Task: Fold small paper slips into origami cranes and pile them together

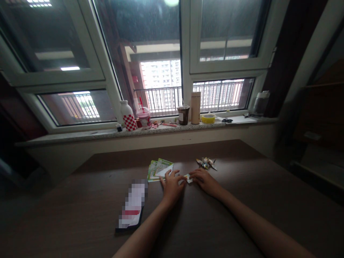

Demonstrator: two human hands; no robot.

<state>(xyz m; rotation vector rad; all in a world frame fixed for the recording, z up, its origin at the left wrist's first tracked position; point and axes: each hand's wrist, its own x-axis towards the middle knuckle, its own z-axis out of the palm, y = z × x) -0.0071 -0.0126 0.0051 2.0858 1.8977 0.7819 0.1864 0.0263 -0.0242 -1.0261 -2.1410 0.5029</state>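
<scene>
One small white, yellow-marked paper (189, 178), clamped in grip of left hand (172, 184) and right hand (205, 180)

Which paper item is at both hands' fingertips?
The small paper piece between the left hand and right hand. The green cards lie left of it; the multicoloured cluster sits beyond the right hand.

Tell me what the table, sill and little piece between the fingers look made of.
Table: wood or laminate, perhaps; brown, faint grain, soft sheen.
Sill: probably stone, fairly dull; speckled front edge.
Little piece: likely paper, thin and printed; finish unclear.
</scene>
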